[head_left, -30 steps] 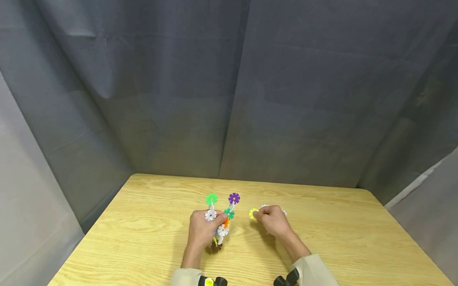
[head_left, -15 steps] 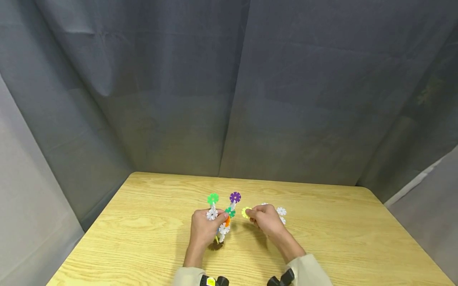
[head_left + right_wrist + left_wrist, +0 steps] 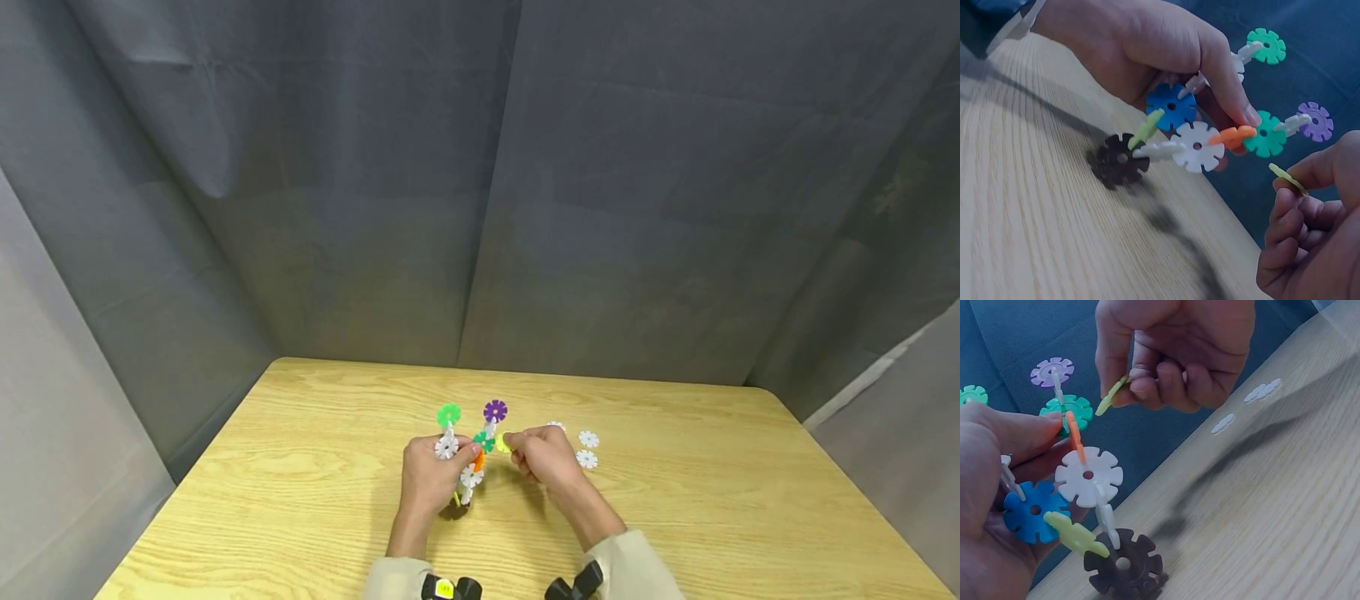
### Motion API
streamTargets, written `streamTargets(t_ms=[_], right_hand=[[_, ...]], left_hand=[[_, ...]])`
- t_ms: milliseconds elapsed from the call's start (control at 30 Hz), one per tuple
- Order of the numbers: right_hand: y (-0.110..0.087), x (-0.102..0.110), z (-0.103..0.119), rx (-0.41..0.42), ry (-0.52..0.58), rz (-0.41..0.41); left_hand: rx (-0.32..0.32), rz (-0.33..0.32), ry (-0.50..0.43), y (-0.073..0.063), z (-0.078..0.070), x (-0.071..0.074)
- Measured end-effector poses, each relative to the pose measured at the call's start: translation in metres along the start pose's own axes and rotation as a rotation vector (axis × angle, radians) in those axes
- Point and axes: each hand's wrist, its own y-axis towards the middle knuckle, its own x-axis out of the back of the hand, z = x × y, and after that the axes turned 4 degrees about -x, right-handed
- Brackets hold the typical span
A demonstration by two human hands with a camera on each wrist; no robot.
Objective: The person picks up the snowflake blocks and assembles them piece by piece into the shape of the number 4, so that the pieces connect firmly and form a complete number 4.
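My left hand (image 3: 429, 477) grips a chain of interlocking notched plastic discs, its thumb pressed near the teal disc (image 3: 1264, 134) and the orange disc (image 3: 1075, 432). Two branches rise from the hand, one tipped by a purple disc (image 3: 495, 411), the other by a green disc (image 3: 448, 414). Lower in the chain are a blue disc (image 3: 1036, 512), a white disc (image 3: 1089, 477) and a dark brown disc (image 3: 1124, 563) close to the tabletop. Between thumb and forefinger my right hand (image 3: 551, 458) pinches a loose yellow disc (image 3: 1287, 179), held just right of the teal disc, with a small gap between.
Loose white discs (image 3: 587, 458) lie on the wooden table (image 3: 712, 492) to the right of my right hand. Another disc (image 3: 556, 426) lies partly hidden behind that hand. Dark cloth (image 3: 600, 208) hangs behind the table.
My right hand has carried the yellow disc leftward to beside the chain, uncovering the white discs on the table. My left hand has kept its grip with hardly any movement.
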Motion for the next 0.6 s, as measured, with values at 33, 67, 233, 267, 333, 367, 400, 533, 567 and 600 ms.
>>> streamTargets(t_ms=[33,67,233,267,333,367,400,533,567,600], right_hand=[[-0.0001,-0.0014,0.0002,-0.005,0.016,-0.004],[-0.0006,-0.0032,0.0003,-0.011,0.032,-0.009],[-0.0005,-0.0080,-0.0004,-0.039,0.091,-0.022],[-0.0007,-0.0083,-0.0006,-0.046,0.100,-0.022],[-0.0012,-0.0082,-0.0005,-0.057,0.117,-0.018],[-0.0019,-0.0084,-0.0003,-0.058,0.126,-0.014],[-0.0023,-0.0086,-0.0002,-0.061,0.135,-0.011],[-0.0039,-0.0104,0.0003,-0.065,0.169,0.004],[-0.0039,-0.0108,0.0003,-0.068,0.181,0.006],[-0.0038,-0.0113,0.0003,-0.071,0.191,0.008]], left_hand=[[0.000,-0.003,0.001,-0.0001,0.0000,-0.0003],[0.001,-0.006,0.004,-0.0001,-0.0001,-0.0005],[-0.001,-0.015,0.002,-0.0007,0.0005,-0.0016],[-0.001,-0.016,0.001,-0.0008,0.0005,-0.0017],[-0.006,-0.017,0.001,-0.0014,0.0004,-0.0019],[-0.009,-0.018,0.004,-0.0016,0.0003,-0.0019],[-0.010,-0.019,0.009,-0.0017,0.0004,-0.0019],[-0.028,-0.035,0.030,-0.0017,0.0010,-0.0025],[-0.033,-0.041,0.032,-0.0016,0.0013,-0.0028],[-0.033,-0.047,0.033,-0.0015,0.0013,-0.0032]])
